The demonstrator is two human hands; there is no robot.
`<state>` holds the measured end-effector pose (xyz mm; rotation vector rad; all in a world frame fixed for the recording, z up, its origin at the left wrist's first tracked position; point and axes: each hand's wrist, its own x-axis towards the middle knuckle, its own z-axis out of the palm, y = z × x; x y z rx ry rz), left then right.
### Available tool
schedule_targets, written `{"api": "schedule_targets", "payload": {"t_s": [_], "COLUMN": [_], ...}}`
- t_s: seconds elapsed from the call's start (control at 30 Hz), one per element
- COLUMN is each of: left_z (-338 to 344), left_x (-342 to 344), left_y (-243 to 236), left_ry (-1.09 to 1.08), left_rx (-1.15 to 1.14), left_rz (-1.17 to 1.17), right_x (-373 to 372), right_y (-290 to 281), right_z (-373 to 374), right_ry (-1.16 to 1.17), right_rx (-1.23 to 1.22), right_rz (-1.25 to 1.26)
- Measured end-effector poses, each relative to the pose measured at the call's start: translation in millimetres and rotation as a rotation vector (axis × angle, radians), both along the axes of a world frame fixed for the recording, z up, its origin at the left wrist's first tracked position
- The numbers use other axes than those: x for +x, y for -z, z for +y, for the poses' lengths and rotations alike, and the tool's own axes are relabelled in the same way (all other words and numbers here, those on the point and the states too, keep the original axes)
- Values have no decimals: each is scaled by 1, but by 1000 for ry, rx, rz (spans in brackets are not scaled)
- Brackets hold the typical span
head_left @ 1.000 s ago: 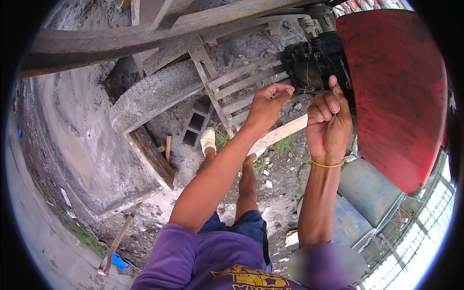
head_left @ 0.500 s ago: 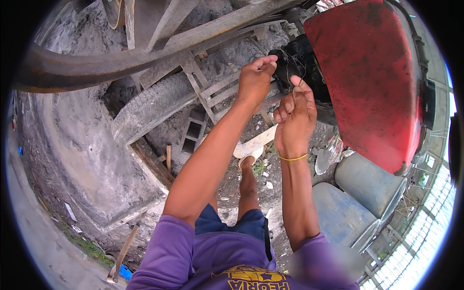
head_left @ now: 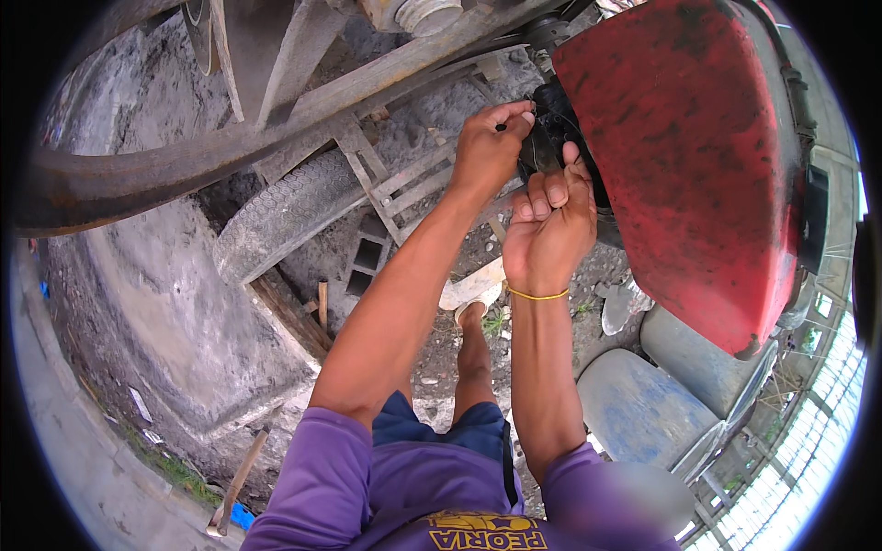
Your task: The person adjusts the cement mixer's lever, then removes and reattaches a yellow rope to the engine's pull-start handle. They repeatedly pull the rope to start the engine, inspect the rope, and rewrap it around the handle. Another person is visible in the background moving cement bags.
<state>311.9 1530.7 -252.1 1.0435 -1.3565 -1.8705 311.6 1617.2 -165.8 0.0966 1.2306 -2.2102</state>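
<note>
Beside the red cover (head_left: 675,161), black machinery (head_left: 554,131) sits behind both hands. The right hand (head_left: 551,220) has curled fingers; their hold cannot be told. The left hand (head_left: 490,149) presses thumb and forefinger together, apparently pinching thin wire (head_left: 571,123), which crosses before the machinery. The step looks like working wire; the next move calls for steady fingertips.

Worn grey tyre (head_left: 285,216), with a hollow concrete block (head_left: 365,268) just to its lower right; weathered timber (head_left: 294,317) near the tyre's lower end; short wooden stick (head_left: 322,306) below it; wooden-handled tool (head_left: 243,476) and blue scrap (head_left: 243,516), both well below the tyre; two blue-grey drums (head_left: 648,404), well apart from it at lower right.
</note>
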Motion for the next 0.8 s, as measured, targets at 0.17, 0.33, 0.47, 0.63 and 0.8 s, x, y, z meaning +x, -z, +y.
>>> {"api": "schedule_targets", "payload": {"t_s": [0.17, 0.33, 0.47, 0.63, 0.8], "left_z": [-4, -14, -21, -14, -24], "left_x": [-3, 1, 17, 31, 30], "left_y": [0, -11, -26, -32, -25], "left_ry": [20, 160, 302, 377, 503], "left_rx": [-13, 61, 163, -260, -183], "left_rz": [-2, -140, -93, -449, -219], "right_x": [11, 32, 45, 67, 68], "right_y": [14, 62, 99, 131, 126], "right_z": [3, 14, 5, -21, -33], "right_ry": [4, -40, -60, 62, -74], "right_rx": [132, 314, 531, 603, 741], "right_rz": [-135, 89, 499, 636, 528]}}
